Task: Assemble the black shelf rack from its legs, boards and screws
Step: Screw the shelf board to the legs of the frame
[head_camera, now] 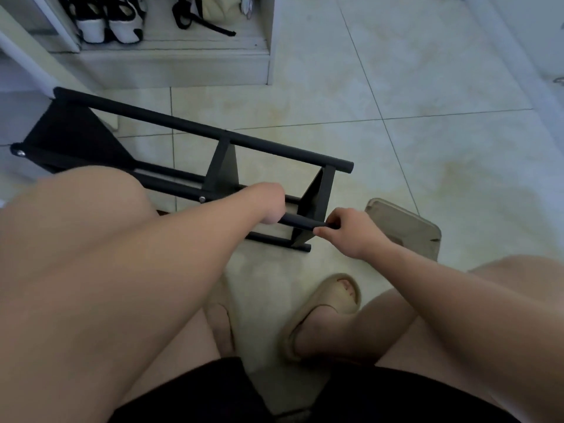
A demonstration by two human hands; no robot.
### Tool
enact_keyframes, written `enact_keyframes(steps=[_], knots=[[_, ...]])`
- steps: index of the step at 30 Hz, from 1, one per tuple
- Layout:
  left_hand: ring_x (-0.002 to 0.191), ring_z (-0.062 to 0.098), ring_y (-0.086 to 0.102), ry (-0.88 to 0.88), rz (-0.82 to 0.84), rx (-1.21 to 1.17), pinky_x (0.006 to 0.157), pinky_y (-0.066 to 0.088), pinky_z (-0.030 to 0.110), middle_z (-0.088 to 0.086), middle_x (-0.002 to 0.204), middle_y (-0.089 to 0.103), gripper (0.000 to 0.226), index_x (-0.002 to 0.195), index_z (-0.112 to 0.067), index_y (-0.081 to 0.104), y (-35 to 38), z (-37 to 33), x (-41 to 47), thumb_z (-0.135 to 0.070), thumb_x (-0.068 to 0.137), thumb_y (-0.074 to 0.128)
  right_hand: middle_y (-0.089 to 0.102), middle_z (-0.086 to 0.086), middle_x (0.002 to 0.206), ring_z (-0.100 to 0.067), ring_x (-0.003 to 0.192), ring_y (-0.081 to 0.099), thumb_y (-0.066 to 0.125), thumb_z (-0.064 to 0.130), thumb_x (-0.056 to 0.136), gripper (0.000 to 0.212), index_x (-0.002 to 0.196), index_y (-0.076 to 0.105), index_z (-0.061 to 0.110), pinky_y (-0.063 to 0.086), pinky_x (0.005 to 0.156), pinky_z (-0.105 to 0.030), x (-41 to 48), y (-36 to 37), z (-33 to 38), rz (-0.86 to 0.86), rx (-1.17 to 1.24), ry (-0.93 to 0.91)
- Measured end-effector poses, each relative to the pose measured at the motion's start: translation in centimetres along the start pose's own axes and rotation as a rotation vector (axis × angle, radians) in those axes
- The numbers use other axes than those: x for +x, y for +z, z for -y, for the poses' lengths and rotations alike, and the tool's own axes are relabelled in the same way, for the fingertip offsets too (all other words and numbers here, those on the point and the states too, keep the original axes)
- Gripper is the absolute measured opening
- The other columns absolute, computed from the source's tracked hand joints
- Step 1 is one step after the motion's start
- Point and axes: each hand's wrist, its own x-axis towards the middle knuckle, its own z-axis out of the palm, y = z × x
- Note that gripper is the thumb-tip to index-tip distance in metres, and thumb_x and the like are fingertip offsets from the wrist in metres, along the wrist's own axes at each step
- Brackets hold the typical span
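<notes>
The black shelf rack (195,126) lies on its side on the tiled floor, with several round legs and triangular boards joined. A silver screw head (202,199) shows on one near leg, another screw head (20,153) at the far left end. My left hand (270,203) grips the near leg (297,221) from above. My right hand (351,230) pinches the end of that same leg just beside the end board (314,206). What sits between my right fingertips is too small to tell.
A beige pad or lid (406,227) lies on the floor right of the rack. A white cabinet (171,62) with shoes (110,22) stands at the back. My knees and a sandalled foot (323,312) fill the foreground. Pale floor tiles (427,148) stretch to the right.
</notes>
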Motion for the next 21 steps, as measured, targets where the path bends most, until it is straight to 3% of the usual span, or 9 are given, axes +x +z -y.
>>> enact_keyframes(steps=[9, 13, 18, 21], knots=[[0.088, 0.022, 0.052, 0.026, 0.044, 0.1, 0.082, 0.048, 0.031, 0.004, 0.101, 0.056, 0.028, 0.119, -0.009, 0.067, 4.0, 1.0, -3.0, -0.014, 0.097, 0.051, 0.056, 0.002, 0.067, -0.018, 0.062, 0.052, 0.071, 0.055, 0.086, 0.043, 0.074, 0.055, 0.017, 0.039, 0.054, -0.032, -5.2, 3.4, 0.1, 0.114, -0.103, -0.077], [0.087, 0.023, 0.05, 0.02, 0.056, 0.113, 0.078, 0.044, 0.031, 0.005, 0.099, 0.054, 0.025, 0.116, -0.009, 0.066, 5.0, 1.1, -3.9, -0.015, 0.099, 0.049, 0.056, 0.006, 0.068, -0.013, 0.061, 0.052, 0.069, 0.061, 0.085, 0.045, 0.076, 0.058, 0.018, 0.035, 0.05, -0.029, -6.7, 4.2, 0.5, 0.12, -0.168, -0.094], [0.088, 0.023, 0.048, 0.007, 0.067, 0.116, 0.077, 0.041, 0.031, 0.005, 0.1, 0.053, 0.024, 0.115, -0.011, 0.065, 5.9, 1.2, -4.8, -0.016, 0.1, 0.047, 0.059, 0.008, 0.08, -0.02, 0.079, 0.057, 0.065, 0.07, 0.082, 0.049, 0.083, 0.056, 0.022, 0.04, 0.057, -0.031, -8.0, 4.8, 0.6, 0.088, -0.307, -0.1], [0.088, 0.023, 0.049, 0.006, 0.068, 0.096, 0.078, 0.043, 0.032, 0.007, 0.103, 0.056, 0.024, 0.114, -0.011, 0.065, 6.2, 1.5, -5.1, -0.016, 0.1, 0.046, 0.054, 0.003, 0.105, -0.024, 0.101, 0.052, 0.068, 0.077, 0.072, 0.064, 0.097, 0.045, 0.024, 0.042, 0.077, -0.037, -8.5, 4.8, 0.5, -0.125, -0.435, -0.238]])
